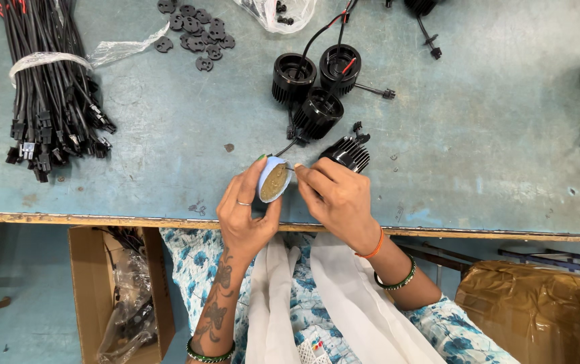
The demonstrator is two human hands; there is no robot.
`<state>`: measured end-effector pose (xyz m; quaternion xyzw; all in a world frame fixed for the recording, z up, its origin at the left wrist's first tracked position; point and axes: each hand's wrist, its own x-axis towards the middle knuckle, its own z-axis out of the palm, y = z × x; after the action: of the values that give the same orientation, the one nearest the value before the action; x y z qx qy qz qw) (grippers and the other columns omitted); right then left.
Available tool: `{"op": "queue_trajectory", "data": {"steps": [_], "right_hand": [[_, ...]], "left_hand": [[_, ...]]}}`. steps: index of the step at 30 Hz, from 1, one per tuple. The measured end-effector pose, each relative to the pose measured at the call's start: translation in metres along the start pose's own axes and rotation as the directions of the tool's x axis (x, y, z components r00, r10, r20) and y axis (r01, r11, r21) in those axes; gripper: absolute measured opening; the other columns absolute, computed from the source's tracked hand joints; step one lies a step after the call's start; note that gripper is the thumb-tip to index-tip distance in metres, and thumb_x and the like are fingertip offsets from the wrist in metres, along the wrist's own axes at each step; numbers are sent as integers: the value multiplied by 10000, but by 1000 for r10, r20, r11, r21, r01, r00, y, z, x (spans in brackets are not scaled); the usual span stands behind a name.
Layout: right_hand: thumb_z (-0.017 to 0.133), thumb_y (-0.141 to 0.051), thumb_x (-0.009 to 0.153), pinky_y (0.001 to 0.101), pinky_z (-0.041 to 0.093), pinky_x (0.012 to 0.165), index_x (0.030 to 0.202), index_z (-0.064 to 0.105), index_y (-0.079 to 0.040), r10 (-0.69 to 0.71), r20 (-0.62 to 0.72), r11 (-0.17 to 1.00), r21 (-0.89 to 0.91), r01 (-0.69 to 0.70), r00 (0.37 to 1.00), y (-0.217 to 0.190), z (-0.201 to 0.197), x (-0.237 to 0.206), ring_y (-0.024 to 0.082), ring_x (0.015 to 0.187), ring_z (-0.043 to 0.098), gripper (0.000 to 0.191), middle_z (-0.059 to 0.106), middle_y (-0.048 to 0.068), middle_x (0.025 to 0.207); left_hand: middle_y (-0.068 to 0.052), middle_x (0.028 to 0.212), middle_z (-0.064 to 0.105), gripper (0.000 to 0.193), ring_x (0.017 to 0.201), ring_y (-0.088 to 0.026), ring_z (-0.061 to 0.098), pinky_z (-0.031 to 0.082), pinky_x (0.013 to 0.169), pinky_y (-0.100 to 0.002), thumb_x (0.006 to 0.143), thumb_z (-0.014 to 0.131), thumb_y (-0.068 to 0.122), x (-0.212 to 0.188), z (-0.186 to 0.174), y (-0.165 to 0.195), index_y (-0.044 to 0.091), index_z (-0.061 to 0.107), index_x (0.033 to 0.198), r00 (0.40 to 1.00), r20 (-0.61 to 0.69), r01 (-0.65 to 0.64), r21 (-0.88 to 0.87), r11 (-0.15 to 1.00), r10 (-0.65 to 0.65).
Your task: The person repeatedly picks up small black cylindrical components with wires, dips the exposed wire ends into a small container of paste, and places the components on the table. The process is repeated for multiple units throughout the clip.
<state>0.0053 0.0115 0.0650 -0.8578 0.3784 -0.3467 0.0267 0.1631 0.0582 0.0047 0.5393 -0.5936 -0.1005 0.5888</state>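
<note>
My left hand (244, 212) holds a small blue cup (273, 180) filled with a brownish paste, tilted toward me above the table's near edge. My right hand (338, 195) pinches a thin stick or tool whose tip touches the paste at the cup's rim. A black finned round housing (349, 152) lies just behind my right hand. Three more black finned housings (315, 84) with wires stand clustered behind it.
A tied bundle of black cables with connectors (50, 87) lies at far left. Several small black discs (194, 30) and a clear plastic bag (278, 12) sit at the back. The blue worn table (478, 141) ends at a wooden edge. An open cardboard box (118, 290) and a taped carton (539, 310) stand below.
</note>
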Motion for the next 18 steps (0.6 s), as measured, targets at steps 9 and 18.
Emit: {"op": "queue_trajectory", "data": {"steps": [9, 18], "right_hand": [[779, -29, 864, 325, 474, 554, 1008, 744, -62, -2, 2, 1000, 9, 2, 1000, 0, 1, 0, 199, 639, 620, 151, 615, 38, 794], [778, -33, 876, 321, 475, 554, 1009, 748, -60, 4, -4, 1000, 16, -4, 1000, -2, 0, 1, 198, 632, 618, 140, 620, 41, 798]], "left_hand": [[-149, 1207, 712, 571, 1067, -294, 726, 599, 902, -374, 838, 779, -6, 0, 0, -1, 35, 595, 1377, 1000, 1, -12, -7, 1000, 12], [-147, 1201, 713, 578, 1059, -293, 727, 600, 895, -374, 835, 779, -5, 0, -1, 0, 38, 592, 1381, 1000, 4, -8, -3, 1000, 8]]}}
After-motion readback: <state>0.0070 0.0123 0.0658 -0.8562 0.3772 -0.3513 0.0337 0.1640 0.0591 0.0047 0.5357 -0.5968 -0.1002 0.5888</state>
